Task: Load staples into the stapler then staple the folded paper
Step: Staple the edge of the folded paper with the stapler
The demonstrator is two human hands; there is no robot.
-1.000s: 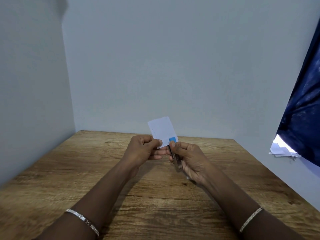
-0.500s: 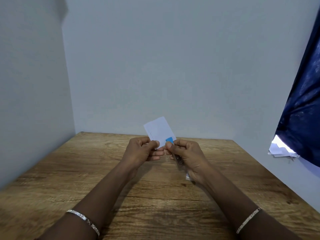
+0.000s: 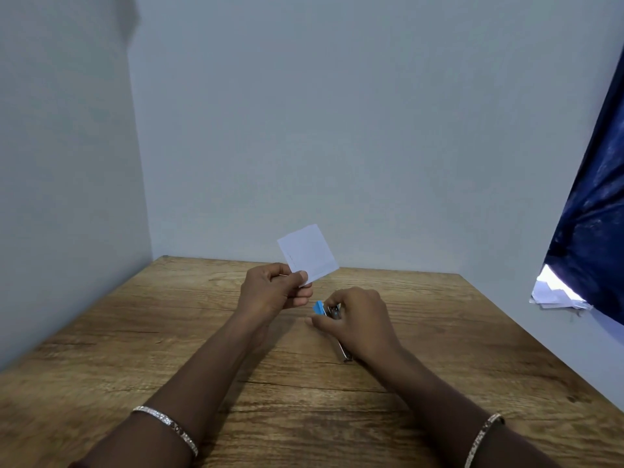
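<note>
Pinching the folded paper [image 3: 309, 253] by its lower corner, the left hand [image 3: 273, 292] holds it above the table [image 3: 169, 332]. Close to the table, the right hand [image 3: 358, 319] curls round the stapler [image 3: 319, 307], apart from the paper. Loading looks done; whether a staple holds the fold is unclear.

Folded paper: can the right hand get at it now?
Probably yes: the left hand pinches the folded paper only at its lower corner, nothing lies between, though the right hand grips the stapler.
</note>
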